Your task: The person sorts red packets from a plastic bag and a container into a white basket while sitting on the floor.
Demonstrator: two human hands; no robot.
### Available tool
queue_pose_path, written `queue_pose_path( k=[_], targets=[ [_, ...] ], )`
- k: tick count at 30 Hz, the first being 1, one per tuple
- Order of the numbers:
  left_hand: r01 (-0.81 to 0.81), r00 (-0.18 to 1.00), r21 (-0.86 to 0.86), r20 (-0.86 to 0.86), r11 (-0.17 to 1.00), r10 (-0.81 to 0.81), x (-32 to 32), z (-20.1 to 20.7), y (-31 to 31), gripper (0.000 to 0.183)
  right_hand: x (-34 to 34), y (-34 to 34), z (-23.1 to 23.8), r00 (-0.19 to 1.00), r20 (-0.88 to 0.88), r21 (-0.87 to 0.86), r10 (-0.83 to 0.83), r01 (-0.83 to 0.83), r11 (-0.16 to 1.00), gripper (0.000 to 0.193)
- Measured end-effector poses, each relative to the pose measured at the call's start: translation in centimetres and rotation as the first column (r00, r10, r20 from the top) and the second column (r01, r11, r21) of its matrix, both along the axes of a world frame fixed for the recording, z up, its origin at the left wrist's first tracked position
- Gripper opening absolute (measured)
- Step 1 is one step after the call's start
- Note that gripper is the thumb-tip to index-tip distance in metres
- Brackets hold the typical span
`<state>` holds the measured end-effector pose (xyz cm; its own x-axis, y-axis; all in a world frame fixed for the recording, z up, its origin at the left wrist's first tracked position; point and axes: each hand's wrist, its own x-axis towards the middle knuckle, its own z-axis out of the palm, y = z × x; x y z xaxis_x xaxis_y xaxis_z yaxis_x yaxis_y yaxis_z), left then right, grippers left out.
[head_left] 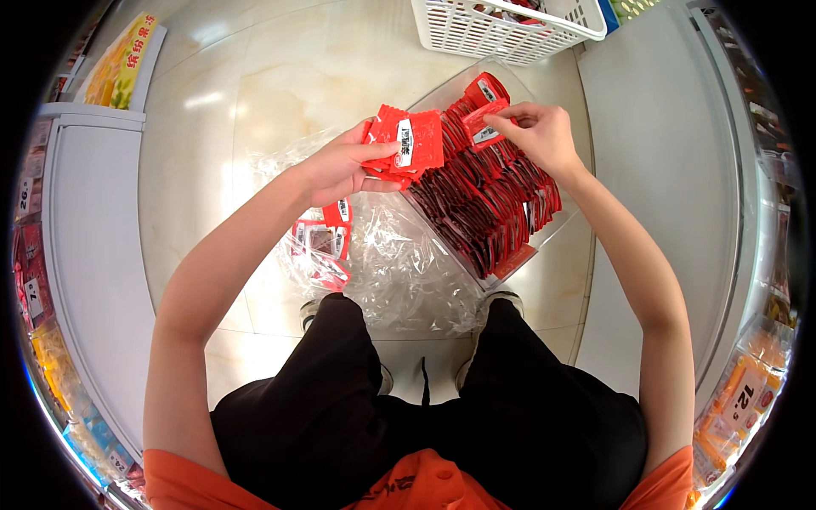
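My left hand point(344, 166) is closed round a stack of small red snack packets point(429, 140), thumb on top and fingers beneath. Between the thumb and fingers of my right hand point(544, 136) is a single red packet point(484, 127), held over the far part of a clear plastic bin point(438, 246). Rows of similar packets point(484, 204) stand on edge in that bin, packed close together. Left of the bin, a crumpled clear plastic bag point(387, 272) lies on the floor, with several loose red packets point(321, 240) in or under it.
A white plastic basket point(510, 38) with packets inside stands beyond the bin. Grey-white shelf units point(98, 229) flank me, and goods with price tags line both sides. A yellow printed box point(123, 64) sits at the far left. My shoes point(503, 299) are close to the bag and bin.
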<state>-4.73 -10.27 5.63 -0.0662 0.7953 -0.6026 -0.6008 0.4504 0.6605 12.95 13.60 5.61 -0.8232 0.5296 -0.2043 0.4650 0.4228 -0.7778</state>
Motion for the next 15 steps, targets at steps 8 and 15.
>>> queue_pose_path(
  k=[8, 15],
  targets=[
    [0.021, 1.0, 0.01, -0.007, 1.0, -0.021, 0.0, -0.7, 0.2, 0.046, -2.8, 2.1, -3.0, 0.957, 0.118, 0.589, 0.266, -0.283, 0.757, 0.034],
    [0.034, 0.998, 0.025, -0.044, 0.999, -0.033, 0.0, -1.0, -0.1, 0.051, -5.8, 2.4, -3.9, 0.917, 0.121, 0.683, 0.379, -0.354, 0.638, 0.03]
  ],
)
